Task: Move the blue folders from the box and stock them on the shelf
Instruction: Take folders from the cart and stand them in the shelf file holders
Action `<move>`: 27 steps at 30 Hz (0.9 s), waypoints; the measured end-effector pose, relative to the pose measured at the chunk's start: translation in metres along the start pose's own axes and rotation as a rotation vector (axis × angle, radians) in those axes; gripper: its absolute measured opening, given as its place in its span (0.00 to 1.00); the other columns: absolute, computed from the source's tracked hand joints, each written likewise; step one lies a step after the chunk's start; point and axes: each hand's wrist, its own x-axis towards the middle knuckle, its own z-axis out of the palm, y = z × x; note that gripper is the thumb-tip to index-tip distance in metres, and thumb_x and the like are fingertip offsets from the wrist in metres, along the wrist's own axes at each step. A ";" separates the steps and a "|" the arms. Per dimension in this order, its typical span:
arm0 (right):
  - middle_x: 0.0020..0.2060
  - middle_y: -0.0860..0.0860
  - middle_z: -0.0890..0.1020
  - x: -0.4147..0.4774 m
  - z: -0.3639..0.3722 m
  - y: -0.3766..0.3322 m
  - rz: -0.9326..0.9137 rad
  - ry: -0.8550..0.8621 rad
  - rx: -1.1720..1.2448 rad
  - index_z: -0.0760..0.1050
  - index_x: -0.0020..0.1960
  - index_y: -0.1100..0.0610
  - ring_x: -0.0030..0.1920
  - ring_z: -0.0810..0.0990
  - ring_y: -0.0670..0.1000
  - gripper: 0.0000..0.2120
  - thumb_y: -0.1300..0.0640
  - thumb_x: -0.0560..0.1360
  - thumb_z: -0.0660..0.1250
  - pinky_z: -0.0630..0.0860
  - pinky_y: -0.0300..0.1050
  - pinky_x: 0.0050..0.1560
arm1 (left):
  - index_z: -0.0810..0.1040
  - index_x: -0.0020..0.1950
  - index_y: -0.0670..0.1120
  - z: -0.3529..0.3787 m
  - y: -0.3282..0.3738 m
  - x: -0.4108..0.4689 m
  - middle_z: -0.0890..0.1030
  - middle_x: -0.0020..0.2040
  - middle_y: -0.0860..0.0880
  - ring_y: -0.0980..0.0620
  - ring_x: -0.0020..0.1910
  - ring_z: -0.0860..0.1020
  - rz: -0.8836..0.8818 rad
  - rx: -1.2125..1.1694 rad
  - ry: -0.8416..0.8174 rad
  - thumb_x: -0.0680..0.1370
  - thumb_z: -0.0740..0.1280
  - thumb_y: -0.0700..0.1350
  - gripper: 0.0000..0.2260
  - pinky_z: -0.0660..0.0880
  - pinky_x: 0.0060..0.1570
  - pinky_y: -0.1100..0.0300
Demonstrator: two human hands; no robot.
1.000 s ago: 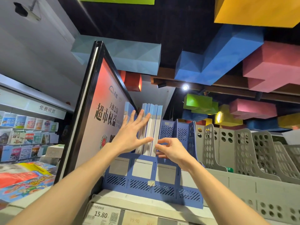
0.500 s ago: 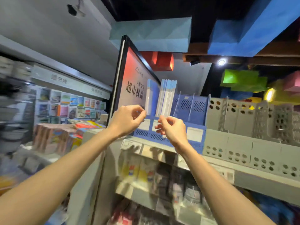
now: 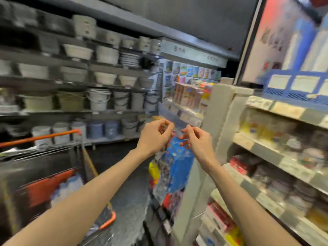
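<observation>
Head view: one wide shot down a shop aisle, and it is badly smeared.
Blue folders (image 3: 302, 43): up at the top right, standing upright in the blue rack (image 3: 292, 93), pale spines side by side. Edges are too blurred to count them.
Blue rack: sits on the top shelf (image 3: 284, 110), just beside the tall red sign board (image 3: 266, 41).
Left hand (image 3: 154, 137): raised in mid-air, well below and to the left of the blue rack, nowhere near the folders. Fingers curled in, thumb meeting the fingertips.
Right hand (image 3: 197, 141): just beside the left hand, a little nearer the blue rack but well apart from it. Fingers curled the same way.
Grip: a pale translucent strip (image 3: 174, 118) shows right above both hands. Whether either hand pinches it, I cannot tell through the blur.
Hanging packets (image 3: 179, 162): bright blue, directly behind and under the hands, below and left of the blue rack.
Cart (image 3: 40, 138): orange handle, far down to the left of the blue rack, with red and pale blurred goods inside.
</observation>
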 end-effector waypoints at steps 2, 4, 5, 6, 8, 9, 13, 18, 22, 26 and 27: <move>0.36 0.57 0.85 -0.015 0.043 0.021 0.069 -0.069 0.037 0.80 0.44 0.57 0.33 0.82 0.53 0.17 0.49 0.83 0.60 0.77 0.47 0.36 | 0.81 0.45 0.51 -0.023 -0.029 -0.030 0.85 0.35 0.55 0.55 0.30 0.83 -0.111 0.054 0.007 0.80 0.66 0.51 0.08 0.82 0.39 0.48; 0.36 0.55 0.85 -0.031 0.084 0.039 0.140 -0.148 0.059 0.79 0.45 0.58 0.32 0.81 0.50 0.17 0.49 0.83 0.59 0.77 0.46 0.35 | 0.81 0.45 0.53 -0.046 -0.056 -0.057 0.85 0.36 0.56 0.54 0.29 0.83 -0.227 0.093 0.013 0.80 0.66 0.52 0.07 0.82 0.41 0.48; 0.36 0.55 0.85 -0.040 0.101 0.045 0.171 -0.182 0.055 0.79 0.45 0.59 0.31 0.81 0.49 0.17 0.49 0.84 0.59 0.76 0.44 0.34 | 0.81 0.45 0.54 -0.056 -0.068 -0.069 0.85 0.36 0.56 0.54 0.30 0.83 -0.272 0.107 0.020 0.80 0.65 0.53 0.07 0.82 0.42 0.47; 0.36 0.54 0.85 -0.048 0.117 0.052 0.184 -0.216 0.045 0.79 0.45 0.59 0.31 0.81 0.49 0.17 0.49 0.84 0.59 0.76 0.43 0.33 | 0.80 0.45 0.55 -0.067 -0.080 -0.080 0.85 0.36 0.56 0.54 0.30 0.83 -0.317 0.125 0.022 0.79 0.65 0.54 0.07 0.82 0.42 0.48; 0.37 0.54 0.86 -0.062 0.153 0.066 0.224 -0.291 0.012 0.80 0.46 0.58 0.33 0.82 0.49 0.17 0.49 0.83 0.59 0.75 0.40 0.31 | 0.80 0.46 0.54 -0.090 -0.108 -0.102 0.85 0.36 0.57 0.55 0.30 0.83 -0.396 0.172 0.045 0.80 0.65 0.53 0.07 0.82 0.43 0.48; 0.37 0.54 0.86 -0.066 0.167 0.071 0.242 -0.316 0.005 0.80 0.46 0.58 0.33 0.82 0.49 0.17 0.48 0.83 0.59 0.75 0.39 0.31 | 0.80 0.46 0.54 -0.099 -0.117 -0.110 0.85 0.36 0.56 0.55 0.30 0.83 -0.433 0.184 0.057 0.80 0.65 0.53 0.06 0.82 0.42 0.48; 0.38 0.53 0.86 -0.076 0.232 0.100 0.287 -0.411 -0.054 0.80 0.45 0.56 0.38 0.85 0.55 0.17 0.49 0.83 0.59 0.79 0.48 0.36 | 0.81 0.47 0.50 -0.139 -0.170 -0.142 0.86 0.36 0.53 0.54 0.32 0.84 -0.546 0.201 0.098 0.81 0.66 0.50 0.07 0.83 0.40 0.48; 0.37 0.56 0.85 -0.072 0.314 0.139 0.343 -0.526 -0.131 0.80 0.42 0.59 0.35 0.83 0.54 0.20 0.49 0.83 0.58 0.80 0.55 0.42 | 0.80 0.48 0.48 -0.184 -0.245 -0.165 0.85 0.37 0.52 0.55 0.31 0.82 -0.665 0.245 0.113 0.83 0.65 0.48 0.07 0.81 0.39 0.55; 0.39 0.56 0.85 -0.060 0.379 0.178 0.420 -0.573 -0.223 0.79 0.43 0.57 0.33 0.83 0.50 0.18 0.48 0.83 0.59 0.80 0.53 0.43 | 0.78 0.51 0.55 -0.219 -0.328 -0.177 0.85 0.40 0.55 0.55 0.35 0.83 -0.800 0.228 0.049 0.82 0.63 0.55 0.06 0.81 0.42 0.51; 0.39 0.55 0.85 -0.053 0.427 0.223 0.482 -0.614 -0.354 0.79 0.43 0.59 0.38 0.84 0.56 0.20 0.46 0.82 0.58 0.81 0.59 0.47 | 0.76 0.57 0.59 -0.239 -0.397 -0.191 0.82 0.51 0.57 0.57 0.45 0.83 -0.868 0.224 -0.044 0.81 0.62 0.61 0.09 0.80 0.46 0.55; 0.39 0.55 0.85 -0.053 0.435 0.234 0.498 -0.629 -0.374 0.80 0.44 0.58 0.40 0.84 0.58 0.21 0.44 0.82 0.58 0.80 0.60 0.47 | 0.76 0.59 0.59 -0.242 -0.407 -0.193 0.82 0.54 0.57 0.57 0.45 0.83 -0.881 0.234 -0.084 0.82 0.61 0.61 0.10 0.78 0.44 0.59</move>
